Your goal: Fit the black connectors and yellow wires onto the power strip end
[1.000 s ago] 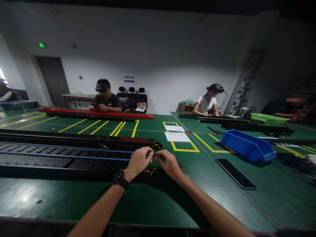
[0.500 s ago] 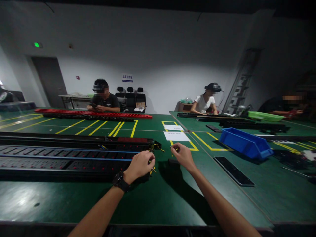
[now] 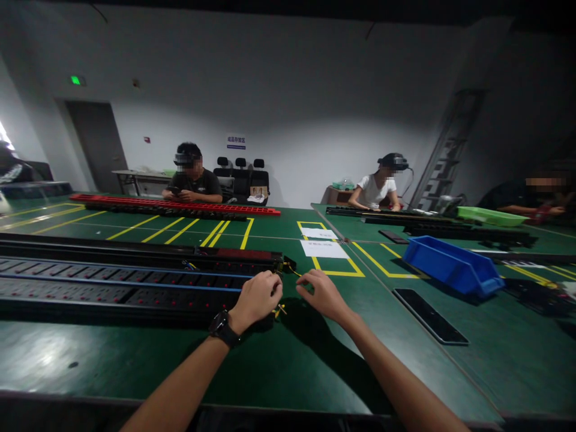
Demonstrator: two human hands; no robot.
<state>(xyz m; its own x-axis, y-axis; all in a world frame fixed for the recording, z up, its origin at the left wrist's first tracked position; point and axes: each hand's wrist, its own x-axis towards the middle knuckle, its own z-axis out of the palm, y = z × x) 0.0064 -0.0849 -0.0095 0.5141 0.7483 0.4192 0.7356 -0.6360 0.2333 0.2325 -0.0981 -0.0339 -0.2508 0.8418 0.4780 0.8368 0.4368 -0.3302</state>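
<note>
Long black socket strips (image 3: 148, 298) with red dots lie side by side on the green table, their ends pointing toward my hands. My left hand (image 3: 257, 296), a black watch on its wrist, is closed at the right end of the front strip. What its fingers pinch is hidden. Short yellow wires (image 3: 279, 311) poke out just below these fingers. Just to the right, my right hand (image 3: 323, 295) is curled with thumb and fingertips together, facing the left hand across a small gap. Anything between its fingertips is too small to make out. A yellow wire end (image 3: 292, 267) sticks out behind both hands.
To the right are a blue bin (image 3: 452, 264) and a phone-like black slab (image 3: 431, 316). White paper sheets (image 3: 324, 248) lie ahead. Across the table, a red rail (image 3: 175, 205) lies before one person; two others sit farther right. A green tray (image 3: 490, 216) stands far right.
My right hand has moved left, closer to my left hand. The left hand stays at the strip's end. The whole view has shifted slightly.
</note>
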